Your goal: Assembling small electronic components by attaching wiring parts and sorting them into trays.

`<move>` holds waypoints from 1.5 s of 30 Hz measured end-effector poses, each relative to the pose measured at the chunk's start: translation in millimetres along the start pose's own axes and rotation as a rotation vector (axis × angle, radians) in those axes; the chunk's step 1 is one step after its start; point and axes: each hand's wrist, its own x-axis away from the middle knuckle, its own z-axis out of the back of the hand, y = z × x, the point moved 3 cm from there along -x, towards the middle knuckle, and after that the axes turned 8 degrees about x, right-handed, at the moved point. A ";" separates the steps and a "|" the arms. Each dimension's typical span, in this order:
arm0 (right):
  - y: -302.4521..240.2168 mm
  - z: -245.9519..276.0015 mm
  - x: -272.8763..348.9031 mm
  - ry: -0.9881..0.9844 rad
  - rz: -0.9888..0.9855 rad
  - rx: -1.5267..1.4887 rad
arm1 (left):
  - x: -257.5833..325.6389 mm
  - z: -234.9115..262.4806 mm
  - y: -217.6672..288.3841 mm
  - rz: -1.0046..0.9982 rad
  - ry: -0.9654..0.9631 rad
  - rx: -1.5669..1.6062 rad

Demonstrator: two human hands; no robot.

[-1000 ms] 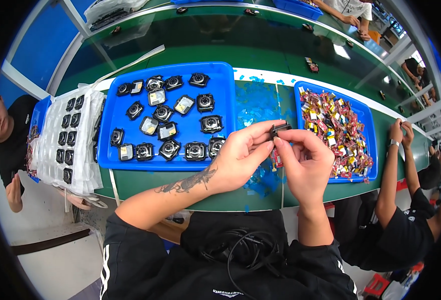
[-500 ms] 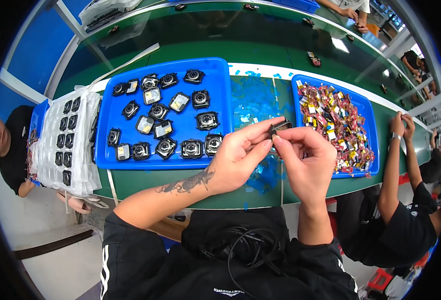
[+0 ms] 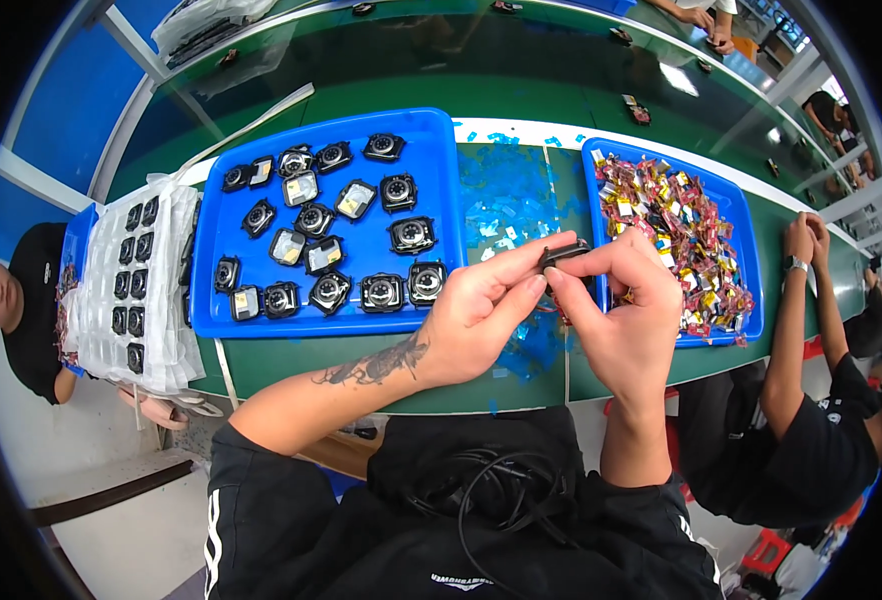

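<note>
Left of the grip: blue tray [image 3: 371,252], black watch cases [image 3: 382,293]. Left hand [image 3: 471,315] pinches small black piece [image 3: 562,253]; right hand [image 3: 629,312] pinches its near edge. Probably fingertip work on it; next move seems to want steady left hold. Right: red-yellow parts [image 3: 703,245], heaped.

A green bench [image 3: 271,367] bears blue trays [image 3: 373,258] and blue scraps [image 3: 506,212].

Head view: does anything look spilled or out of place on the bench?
Yes: blue film-like scraps lie strewn over the green bench between the left blue tray and the right blue tray, some on the white strip beyond. They look odd because they're loose, uncontained litter. The held black piece is too covered to judge.
</note>
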 end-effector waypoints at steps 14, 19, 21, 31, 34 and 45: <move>30.3 -12.9 18.4 -0.006 -0.415 -0.804 | -7.5 7.7 2.8 0.087 0.186 0.151; 24.2 -16.0 32.9 -0.137 -0.372 -0.686 | -7.3 6.3 10.6 -0.017 0.200 0.207; 23.2 -12.1 30.1 -0.101 -0.379 -0.759 | -6.8 8.0 12.9 -0.003 0.055 -0.047; 30.7 -11.1 32.2 -0.201 -0.415 -0.921 | -1.2 5.9 28.7 -0.439 -0.046 -0.876; 30.0 -8.8 31.2 -0.230 -0.403 -0.926 | 0.2 5.5 26.8 -0.478 0.010 -0.880; 35.9 -7.1 33.6 -0.255 -0.398 -0.818 | -6.9 8.0 23.1 -0.006 -0.101 -0.500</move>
